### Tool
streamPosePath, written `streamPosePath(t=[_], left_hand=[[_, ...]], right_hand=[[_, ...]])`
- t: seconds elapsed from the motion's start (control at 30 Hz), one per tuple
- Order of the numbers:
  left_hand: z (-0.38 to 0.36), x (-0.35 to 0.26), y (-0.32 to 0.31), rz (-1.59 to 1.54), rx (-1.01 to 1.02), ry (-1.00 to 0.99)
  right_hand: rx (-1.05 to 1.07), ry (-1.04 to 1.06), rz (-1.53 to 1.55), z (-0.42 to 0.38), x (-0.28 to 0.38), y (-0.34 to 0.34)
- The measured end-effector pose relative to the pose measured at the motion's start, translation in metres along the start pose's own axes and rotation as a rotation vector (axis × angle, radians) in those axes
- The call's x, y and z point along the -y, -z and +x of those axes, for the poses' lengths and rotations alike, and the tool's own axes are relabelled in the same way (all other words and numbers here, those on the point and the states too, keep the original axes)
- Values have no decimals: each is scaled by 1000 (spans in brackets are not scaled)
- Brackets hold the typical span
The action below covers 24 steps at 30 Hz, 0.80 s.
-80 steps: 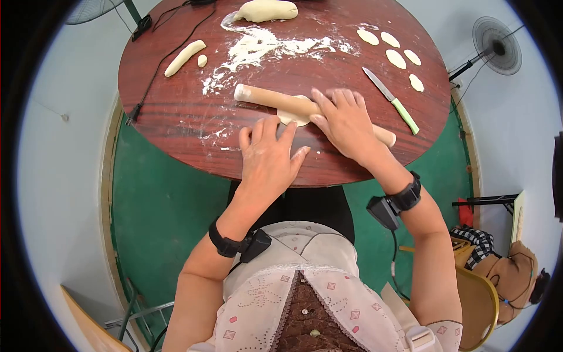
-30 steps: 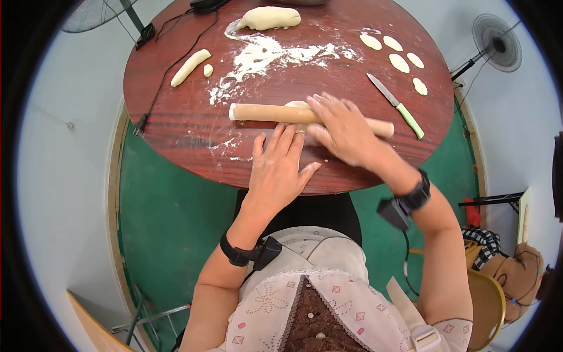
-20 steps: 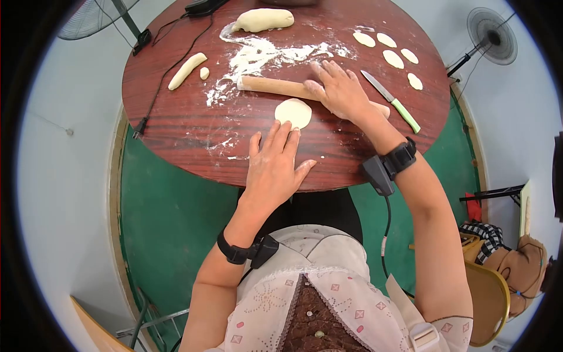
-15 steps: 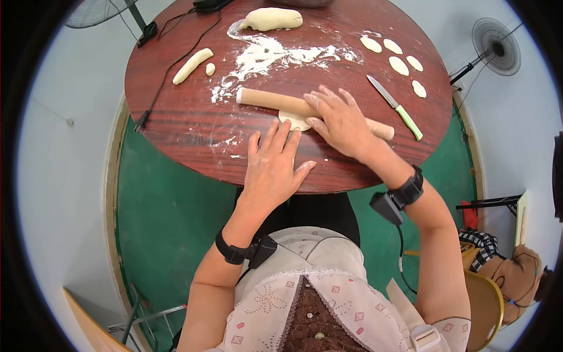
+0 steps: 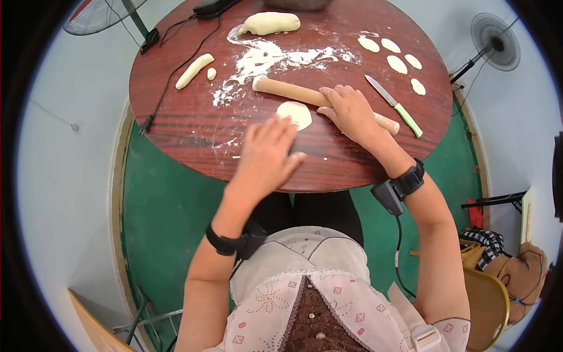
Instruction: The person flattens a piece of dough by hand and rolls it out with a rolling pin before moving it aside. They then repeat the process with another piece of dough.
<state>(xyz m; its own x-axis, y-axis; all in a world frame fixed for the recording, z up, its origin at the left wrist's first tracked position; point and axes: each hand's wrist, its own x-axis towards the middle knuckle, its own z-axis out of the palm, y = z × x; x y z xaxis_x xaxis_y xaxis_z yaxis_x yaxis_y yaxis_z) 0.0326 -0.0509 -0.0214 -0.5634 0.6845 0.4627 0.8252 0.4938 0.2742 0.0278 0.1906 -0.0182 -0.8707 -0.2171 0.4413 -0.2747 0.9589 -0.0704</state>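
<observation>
A round, flat dough piece [image 5: 295, 115] lies near the middle of the dark red table. My left hand [image 5: 267, 151], slightly blurred, is at its lower left edge with the fingertips at the dough; whether they pinch it I cannot tell. The wooden rolling pin [image 5: 290, 91] lies slanted just above and right of the dough, apart from it. My right hand [image 5: 352, 111] is wrapped over the right part of the pin. A knife with a green handle [image 5: 408, 120] rests to the right of that hand.
On the table [image 5: 193, 138] are a large dough roll [image 5: 271, 23], a thin dough strip [image 5: 194, 71], a small lump [image 5: 212, 74], spread flour [image 5: 264, 58] and several flattened pieces [image 5: 397, 64]. A black cable with a plug [image 5: 146, 125] crosses the left side.
The pin has moved up and right off the dough with my right hand on it. My left hand has shifted slightly left, and the whole dough circle is more exposed.
</observation>
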Motion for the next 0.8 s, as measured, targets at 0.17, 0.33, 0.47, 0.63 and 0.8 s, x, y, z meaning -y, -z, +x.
streamPosePath(t=[0.17,0.33,0.47,0.63,0.8], left_hand=[[-5,-39,-18,15,7,82],[-7,-35,-15,-8,43,97],[-6,-32,-12,8,39,117],[-7,-23,-12,26,18,189],[-5,-25,-12,27,30,203]], right_hand=[[57,166,103,-3,19,12],[-117,153,-92,13,22,-8],[294,-82,-85,52,-1,-10],[274,33,-10,8,27,5],[193,-67,-98,13,24,-6]])
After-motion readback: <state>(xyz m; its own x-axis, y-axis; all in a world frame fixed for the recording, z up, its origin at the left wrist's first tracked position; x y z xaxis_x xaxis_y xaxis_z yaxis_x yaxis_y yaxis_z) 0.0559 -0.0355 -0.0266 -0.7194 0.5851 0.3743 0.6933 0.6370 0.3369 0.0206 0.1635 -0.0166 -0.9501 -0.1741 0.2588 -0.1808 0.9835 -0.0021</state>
